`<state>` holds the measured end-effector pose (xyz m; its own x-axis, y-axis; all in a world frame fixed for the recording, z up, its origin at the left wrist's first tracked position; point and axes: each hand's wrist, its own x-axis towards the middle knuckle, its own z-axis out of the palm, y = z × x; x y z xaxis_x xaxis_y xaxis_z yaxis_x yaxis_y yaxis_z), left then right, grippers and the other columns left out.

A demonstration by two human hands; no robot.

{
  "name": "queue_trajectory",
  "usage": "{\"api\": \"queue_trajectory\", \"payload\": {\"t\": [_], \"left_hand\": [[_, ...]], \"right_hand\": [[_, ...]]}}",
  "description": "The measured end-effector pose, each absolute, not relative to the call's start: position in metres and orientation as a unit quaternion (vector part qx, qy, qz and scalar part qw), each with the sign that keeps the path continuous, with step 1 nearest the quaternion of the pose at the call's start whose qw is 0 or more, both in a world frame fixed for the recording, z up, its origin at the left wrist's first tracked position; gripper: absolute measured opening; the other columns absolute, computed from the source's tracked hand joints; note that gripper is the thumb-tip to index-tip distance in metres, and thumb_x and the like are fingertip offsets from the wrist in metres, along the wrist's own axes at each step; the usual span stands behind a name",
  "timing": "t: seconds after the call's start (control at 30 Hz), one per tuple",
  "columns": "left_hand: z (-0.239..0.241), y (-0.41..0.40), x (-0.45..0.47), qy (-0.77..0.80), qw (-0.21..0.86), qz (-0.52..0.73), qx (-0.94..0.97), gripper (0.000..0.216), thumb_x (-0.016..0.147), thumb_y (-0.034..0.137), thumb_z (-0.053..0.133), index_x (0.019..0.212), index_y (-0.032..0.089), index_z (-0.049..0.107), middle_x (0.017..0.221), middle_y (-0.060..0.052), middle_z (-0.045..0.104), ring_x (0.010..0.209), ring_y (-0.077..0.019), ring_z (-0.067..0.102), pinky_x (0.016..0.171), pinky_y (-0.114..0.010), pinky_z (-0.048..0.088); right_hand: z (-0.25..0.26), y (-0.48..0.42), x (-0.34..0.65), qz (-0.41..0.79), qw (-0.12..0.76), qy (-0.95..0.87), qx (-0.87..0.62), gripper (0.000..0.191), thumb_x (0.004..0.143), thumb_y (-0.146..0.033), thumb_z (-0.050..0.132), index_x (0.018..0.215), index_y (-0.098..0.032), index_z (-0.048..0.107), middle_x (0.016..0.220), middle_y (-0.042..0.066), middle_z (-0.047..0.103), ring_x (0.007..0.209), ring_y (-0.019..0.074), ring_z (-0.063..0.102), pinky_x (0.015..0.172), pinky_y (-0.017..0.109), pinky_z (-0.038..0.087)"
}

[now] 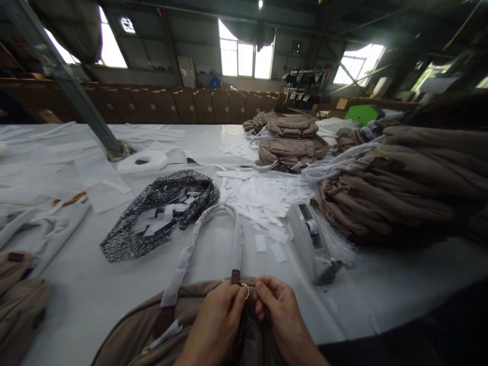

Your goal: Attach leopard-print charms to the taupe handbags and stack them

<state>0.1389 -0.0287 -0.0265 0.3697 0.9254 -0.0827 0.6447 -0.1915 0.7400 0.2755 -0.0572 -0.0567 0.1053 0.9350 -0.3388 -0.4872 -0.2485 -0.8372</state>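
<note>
A taupe fabric handbag (190,300) lies at the table's near edge, its looped handle (236,234) wrapped in white film and standing up from it. At the handle's dark leather tab, my left hand (219,320) is closed in a pinch beside a gold-coloured ring (245,291). My right hand (280,310) is just right of the ring, thumb and forefinger pressed together over the bag's top edge. What lies between those fingertips is too small to make out. A strip of white wrapping (168,333) covers a zip pull on the bag's front.
A grey tape dispenser (312,244) stands to the right, before a tall pile of taupe bags (400,188). Loose white paper slips (259,195) spread across the middle. A black-and-white knitted cloth (129,231) holds more slips. A metal post (76,91) rises at left.
</note>
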Motion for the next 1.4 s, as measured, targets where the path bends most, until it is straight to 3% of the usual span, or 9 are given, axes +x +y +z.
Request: {"api": "queue_trajectory", "payload": {"t": [0.07,0.2,0.33,0.63,0.8,0.93,1.1,1.27,1.4], "left_hand": [[-0.024,-0.024,0.141,0.547,0.326,0.149,0.757,0.042,0.091,0.036,0.036,0.063,0.021,0.063,0.064,-0.004,0.066,0.061,-0.019,0.06,0.057,-0.025,0.035],[-0.02,-0.02,0.144,0.556,0.231,0.06,0.796,0.021,0.079,0.031,0.053,0.062,0.023,0.064,0.063,-0.004,0.069,0.061,-0.0231,0.064,0.051,-0.025,0.024],[-0.018,-0.021,0.146,0.543,0.168,0.026,0.822,0.02,0.075,0.02,0.05,0.06,0.022,0.062,0.062,-0.005,0.068,0.058,-0.0235,0.063,0.049,-0.025,0.021],[-0.039,-0.032,0.132,0.542,0.447,0.263,0.661,0.028,0.086,0.039,0.045,0.076,0.018,0.06,0.067,0.001,0.058,0.065,-0.0155,0.054,0.059,-0.021,0.04],[-0.044,-0.036,0.138,0.54,0.458,0.297,0.64,0.026,0.085,0.041,0.049,0.08,0.019,0.062,0.071,0.0,0.063,0.066,-0.016,0.057,0.061,-0.022,0.042],[-0.05,-0.038,0.138,0.544,0.464,0.328,0.617,0.027,0.085,0.042,0.048,0.084,0.019,0.062,0.077,-0.002,0.066,0.074,-0.0185,0.061,0.068,-0.025,0.045],[-0.055,-0.028,0.132,0.599,0.492,0.361,0.518,0.036,0.082,0.051,0.049,0.078,0.017,0.06,0.061,0.001,0.059,0.059,-0.0171,0.056,0.054,-0.024,0.043],[-0.052,-0.018,0.134,0.565,0.514,0.324,0.557,0.033,0.079,0.048,0.053,0.078,0.016,0.062,0.069,-0.002,0.065,0.067,-0.0188,0.059,0.062,-0.025,0.045],[-0.046,-0.02,0.136,0.556,0.477,0.299,0.612,0.029,0.083,0.041,0.049,0.081,0.017,0.064,0.075,-0.003,0.068,0.074,-0.0201,0.061,0.068,-0.025,0.044]], "right_hand": [[-0.058,-0.06,0.281,0.62,0.545,-0.25,-0.505,0.034,0.069,-0.042,0.073,0.08,-0.01,0.065,0.06,-0.001,0.059,0.044,0.0048,0.05,0.042,0.015,0.038],[-0.059,-0.066,0.287,0.581,0.494,-0.301,-0.573,0.033,0.071,-0.039,0.069,0.082,-0.009,0.067,0.052,-0.001,0.059,0.042,0.008,0.052,0.041,0.017,0.04],[-0.056,-0.067,0.286,0.531,0.443,-0.351,-0.632,0.021,0.074,-0.029,0.061,0.079,-0.01,0.068,0.052,0.001,0.062,0.044,0.0127,0.058,0.042,0.02,0.044],[-0.033,-0.06,0.282,0.34,0.319,-0.584,-0.665,0.026,0.075,-0.014,0.048,0.058,-0.017,0.068,0.056,0.004,0.067,0.056,0.0193,0.064,0.052,0.025,0.042],[-0.027,-0.052,0.271,0.36,0.375,-0.574,-0.632,0.028,0.077,-0.012,0.047,0.062,-0.02,0.07,0.065,0.003,0.07,0.064,0.0173,0.065,0.061,0.024,0.044],[-0.043,-0.05,0.263,0.44,0.429,-0.463,-0.639,0.021,0.078,-0.018,0.049,0.067,-0.017,0.067,0.063,0.003,0.068,0.058,0.0178,0.065,0.053,0.023,0.048],[-0.059,-0.049,0.259,0.508,0.477,-0.379,-0.609,0.01,0.079,-0.023,0.052,0.08,-0.015,0.059,0.066,0.003,0.066,0.057,0.0185,0.066,0.052,0.026,0.053],[-0.056,-0.044,0.26,0.465,0.462,-0.448,-0.608,0.015,0.082,-0.018,0.046,0.092,-0.017,0.057,0.065,0.001,0.064,0.058,0.0166,0.065,0.056,0.025,0.052],[-0.05,-0.042,0.262,0.447,0.436,-0.496,-0.603,0.019,0.085,-0.023,0.045,0.086,-0.019,0.064,0.068,0.003,0.068,0.062,0.0171,0.066,0.06,0.025,0.051]]}}
